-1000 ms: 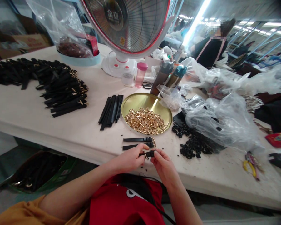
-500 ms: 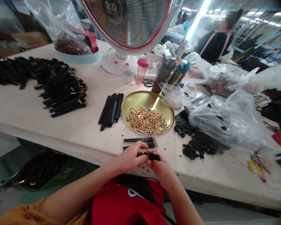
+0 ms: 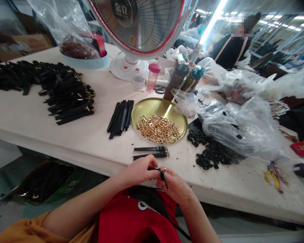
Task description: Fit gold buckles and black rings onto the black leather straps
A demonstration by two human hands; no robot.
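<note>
Strap point(image 3: 163, 175) sits pinched between both hands' fingers point(image 3: 155, 171).

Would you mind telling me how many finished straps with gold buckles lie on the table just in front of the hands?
2: one strap nearer the gold tray, the other strap just behind the left hand. None looks hidden.

two finished straps point(image 3: 152, 152), two bottles point(image 3: 184, 80) — one tray point(image 3: 152, 106)
</note>
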